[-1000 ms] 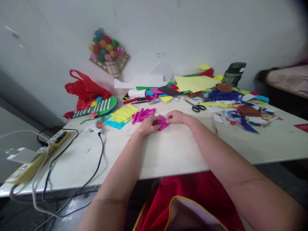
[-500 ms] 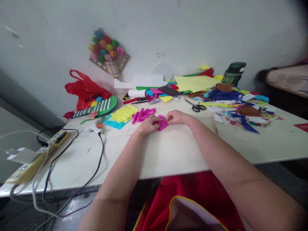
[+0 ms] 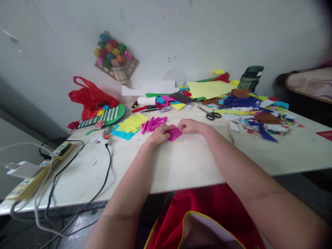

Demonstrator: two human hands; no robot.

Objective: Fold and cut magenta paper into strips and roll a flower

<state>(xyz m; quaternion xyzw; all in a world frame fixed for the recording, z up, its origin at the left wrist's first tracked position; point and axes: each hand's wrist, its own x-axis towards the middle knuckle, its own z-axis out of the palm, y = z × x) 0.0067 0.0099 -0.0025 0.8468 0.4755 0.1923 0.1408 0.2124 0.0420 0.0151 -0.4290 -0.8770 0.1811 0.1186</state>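
The step in hand looks like working a small magenta paper sheet [image 3: 175, 135] by its edge, perhaps creasing or folding it. The sheet lies flat on the bench [image 3: 181, 166], directly between the two hands. The left hand [image 3: 158, 134] is partly open, thumb and fingers apart, resting over the sheet's left part and seemingly pinning it. The right hand [image 3: 189, 126] is drawn into a pinch at the right corner and appears to have hold of the edge, though the fingertips are too small to show how much paper they grip.

Just beyond the left hand lies a heap of magenta paper strips [image 3: 155, 124], with yellow paper sheets [image 3: 133, 122] beside it. Scissors [image 3: 212, 115] lie apart, past the right hand.

The next move seems to call for steady left-hand pressure and a light right-hand pinch, since such thin-looking paper could slip or tear.
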